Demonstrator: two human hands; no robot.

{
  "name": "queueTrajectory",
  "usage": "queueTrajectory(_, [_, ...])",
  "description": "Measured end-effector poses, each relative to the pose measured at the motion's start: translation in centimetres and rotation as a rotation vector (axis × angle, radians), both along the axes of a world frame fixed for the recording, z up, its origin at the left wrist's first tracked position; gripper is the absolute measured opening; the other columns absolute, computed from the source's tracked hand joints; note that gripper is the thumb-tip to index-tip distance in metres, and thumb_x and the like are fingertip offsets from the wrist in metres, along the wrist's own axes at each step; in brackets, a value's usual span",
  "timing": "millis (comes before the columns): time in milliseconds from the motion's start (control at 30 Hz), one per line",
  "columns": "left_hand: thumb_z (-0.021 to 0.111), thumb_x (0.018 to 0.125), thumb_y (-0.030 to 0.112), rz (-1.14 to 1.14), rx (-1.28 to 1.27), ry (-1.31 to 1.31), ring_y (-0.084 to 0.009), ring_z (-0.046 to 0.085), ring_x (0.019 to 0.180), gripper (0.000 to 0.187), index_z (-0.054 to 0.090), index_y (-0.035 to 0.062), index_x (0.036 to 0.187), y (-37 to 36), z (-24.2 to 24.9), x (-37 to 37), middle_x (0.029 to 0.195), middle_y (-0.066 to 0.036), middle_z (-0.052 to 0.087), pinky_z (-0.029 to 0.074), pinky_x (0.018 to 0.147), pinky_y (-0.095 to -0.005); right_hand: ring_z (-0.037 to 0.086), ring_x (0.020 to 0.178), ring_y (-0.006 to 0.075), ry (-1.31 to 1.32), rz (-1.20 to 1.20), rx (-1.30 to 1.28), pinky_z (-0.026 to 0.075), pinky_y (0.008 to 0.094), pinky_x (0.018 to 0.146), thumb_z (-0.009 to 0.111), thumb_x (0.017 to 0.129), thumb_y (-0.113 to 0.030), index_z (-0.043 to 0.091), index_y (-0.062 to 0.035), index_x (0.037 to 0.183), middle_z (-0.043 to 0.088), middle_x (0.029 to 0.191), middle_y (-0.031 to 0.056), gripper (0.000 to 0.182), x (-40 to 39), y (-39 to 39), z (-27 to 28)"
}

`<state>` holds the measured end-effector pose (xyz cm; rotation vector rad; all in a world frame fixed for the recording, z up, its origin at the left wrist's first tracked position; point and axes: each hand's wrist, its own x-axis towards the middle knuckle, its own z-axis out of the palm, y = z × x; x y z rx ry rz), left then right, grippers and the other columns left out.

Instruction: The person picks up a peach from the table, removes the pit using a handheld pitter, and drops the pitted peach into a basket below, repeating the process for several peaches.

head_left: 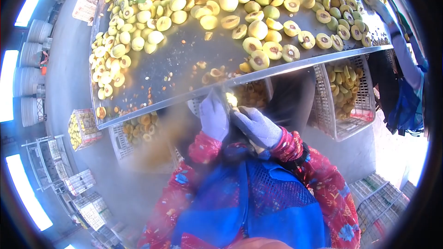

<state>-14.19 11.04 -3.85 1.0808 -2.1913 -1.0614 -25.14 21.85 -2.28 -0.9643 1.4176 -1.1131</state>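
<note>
My left hand, in a pale lilac glove, is just below the metal table's front edge. Its fingers are together, and what they hold, if anything, is blurred. Beside it, my right hand is closed in a matching glove. A small pale yellow piece of stone fruit shows at the right fingertips, between the two hands. Halved yellow-green stone fruit, many with brown pits, lies heaped on the metal table in front. Loose pits and scraps are scattered near the table's edge.
Below the table stand a white crate of fruit halves and another crate at left. A co-worker's gloved hand reaches in at far right. Crates are stacked behind me; a fruit-filled crate stands left.
</note>
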Motion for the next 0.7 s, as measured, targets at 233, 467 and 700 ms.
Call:
queueTrajectory(233, [0.041,0.103,0.029,-0.08,0.536,0.286,-0.0152,0.062,0.077,0.037,0.062,-0.0019,0.104,-2.6,-4.9,0.9,0.09,-0.007,0.065,0.051,0.073,-0.0292,0.062,0.068,0.0407,0.541,-0.095,-0.148,0.048,0.0459,0.058,0.05,0.097,-0.021,0.05,0.004,0.095,0.061,0.077,0.027,0.025,1.8,0.1,-2.5])
queueTrajectory(467, [0.043,0.103,0.029,-0.05,0.302,0.224,-0.0184,0.063,0.091,0.037,0.059,-0.0031,0.112,-2.3,-0.6,1.0,0.11,-0.013,0.064,0.05,0.088,-0.0308,0.06,0.062,0.041,0.395,-0.258,-0.102,0.046,0.0494,0.053,0.051,0.097,-0.017,0.047,0.0026,0.097,0.057,0.068,0.0251,0.02,1.5,0.1,0.7])
queueTrajectory(700, [0.05,0.097,0.015,-0.085,0.949,0.736,-0.0263,0.06,0.107,0.035,0.049,-0.0033,0.127,-1.8,1.4,1.7,0.125,-0.017,0.056,0.052,0.092,-0.0356,0.06,0.063,0.0417,0.346,-0.264,-0.107,0.045,0.0493,0.053,0.052,0.096,-0.019,0.046,0.0019,0.095,0.059,0.067,0.0251,0.021,2.2,0.5,0.1])
